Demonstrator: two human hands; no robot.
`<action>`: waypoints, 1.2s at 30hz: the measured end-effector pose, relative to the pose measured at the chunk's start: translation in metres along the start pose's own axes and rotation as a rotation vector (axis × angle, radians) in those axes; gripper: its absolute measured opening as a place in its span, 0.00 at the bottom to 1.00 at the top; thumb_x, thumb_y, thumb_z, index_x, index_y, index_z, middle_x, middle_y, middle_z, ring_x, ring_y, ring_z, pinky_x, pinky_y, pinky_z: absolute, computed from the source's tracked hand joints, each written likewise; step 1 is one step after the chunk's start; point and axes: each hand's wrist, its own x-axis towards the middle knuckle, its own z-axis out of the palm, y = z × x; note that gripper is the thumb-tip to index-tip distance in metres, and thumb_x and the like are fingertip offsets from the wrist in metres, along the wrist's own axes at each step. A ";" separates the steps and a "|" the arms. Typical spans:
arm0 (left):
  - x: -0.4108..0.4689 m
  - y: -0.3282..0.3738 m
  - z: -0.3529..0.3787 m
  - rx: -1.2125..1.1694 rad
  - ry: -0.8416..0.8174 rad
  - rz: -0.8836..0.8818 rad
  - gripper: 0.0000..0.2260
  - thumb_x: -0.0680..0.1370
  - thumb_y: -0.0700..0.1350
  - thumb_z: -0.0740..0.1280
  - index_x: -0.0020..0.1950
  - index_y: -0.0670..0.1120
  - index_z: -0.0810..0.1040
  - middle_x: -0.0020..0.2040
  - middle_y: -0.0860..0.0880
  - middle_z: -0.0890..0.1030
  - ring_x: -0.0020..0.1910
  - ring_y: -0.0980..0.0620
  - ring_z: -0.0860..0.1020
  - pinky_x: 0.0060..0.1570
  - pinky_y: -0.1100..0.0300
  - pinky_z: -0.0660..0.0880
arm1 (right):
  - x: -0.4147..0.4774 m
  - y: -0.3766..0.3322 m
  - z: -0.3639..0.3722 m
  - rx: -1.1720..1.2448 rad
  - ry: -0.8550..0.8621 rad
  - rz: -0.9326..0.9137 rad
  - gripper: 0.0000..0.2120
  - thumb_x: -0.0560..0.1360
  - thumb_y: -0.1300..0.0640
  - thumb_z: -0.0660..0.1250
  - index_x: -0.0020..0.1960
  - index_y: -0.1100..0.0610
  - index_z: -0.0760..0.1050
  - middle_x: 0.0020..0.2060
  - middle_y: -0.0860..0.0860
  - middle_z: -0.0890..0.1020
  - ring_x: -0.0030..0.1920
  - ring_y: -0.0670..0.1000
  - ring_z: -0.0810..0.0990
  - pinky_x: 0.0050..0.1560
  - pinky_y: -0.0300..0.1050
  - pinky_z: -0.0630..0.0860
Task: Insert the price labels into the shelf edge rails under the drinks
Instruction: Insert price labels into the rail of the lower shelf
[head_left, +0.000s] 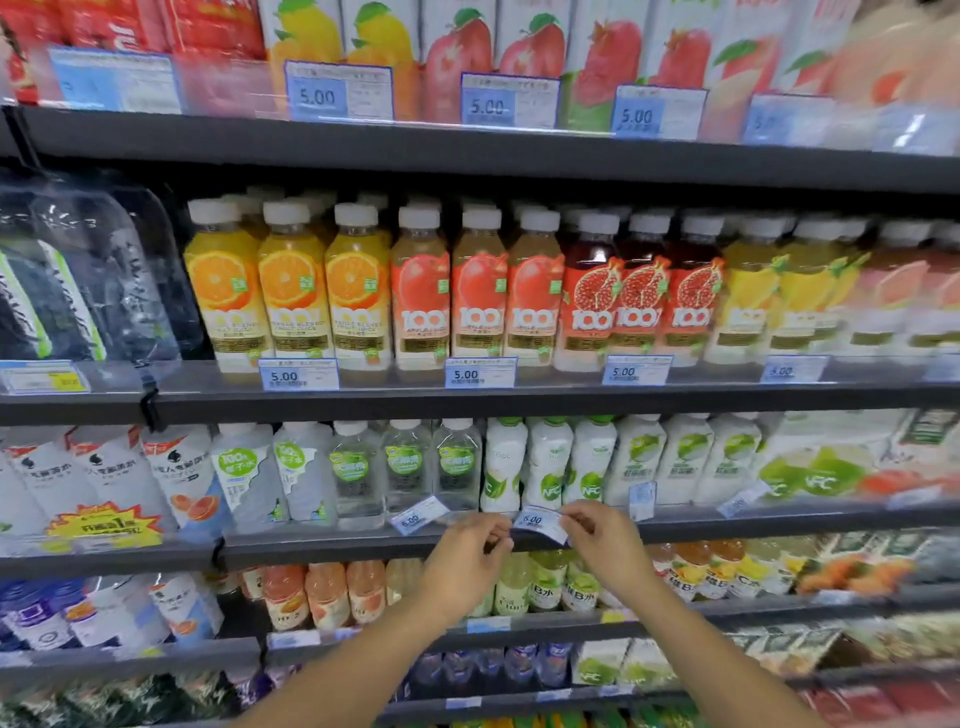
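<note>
Price label (540, 525) being seated at shelf edge rail (727, 519), third shelf, under white bottles (550, 462).
Label's right end is being pinched by right hand (605, 538); left hand (467, 553) is pinching closed just beside left end. Long axis lying along rail, tilted.

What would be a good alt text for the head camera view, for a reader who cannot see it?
A person's left hand and right hand hold a blue-and-white price label marked 5.00 at the shelf edge rail under white and clear drink bottles. Another label sits crooked to its left; the juice shelf above has straight 5.00 labels.
</note>
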 end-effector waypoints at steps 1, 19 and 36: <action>0.005 0.004 0.011 0.049 -0.003 0.023 0.11 0.81 0.46 0.66 0.63 0.47 0.80 0.56 0.52 0.82 0.56 0.57 0.78 0.59 0.64 0.72 | 0.000 0.010 -0.011 0.005 0.005 0.015 0.06 0.78 0.57 0.68 0.53 0.54 0.82 0.42 0.46 0.83 0.44 0.46 0.81 0.41 0.26 0.70; 0.070 0.090 0.170 0.432 -0.062 0.467 0.11 0.80 0.45 0.61 0.56 0.44 0.79 0.51 0.46 0.79 0.48 0.45 0.77 0.47 0.50 0.76 | -0.005 0.159 -0.142 0.101 0.037 0.133 0.07 0.78 0.56 0.67 0.52 0.47 0.83 0.44 0.46 0.85 0.42 0.41 0.82 0.41 0.36 0.78; 0.062 0.089 0.206 0.832 -0.191 0.371 0.32 0.65 0.40 0.77 0.69 0.43 0.75 0.76 0.39 0.66 0.75 0.39 0.63 0.73 0.43 0.60 | 0.015 0.191 -0.177 0.208 0.082 0.176 0.07 0.79 0.59 0.65 0.52 0.53 0.82 0.37 0.49 0.85 0.32 0.43 0.79 0.27 0.32 0.69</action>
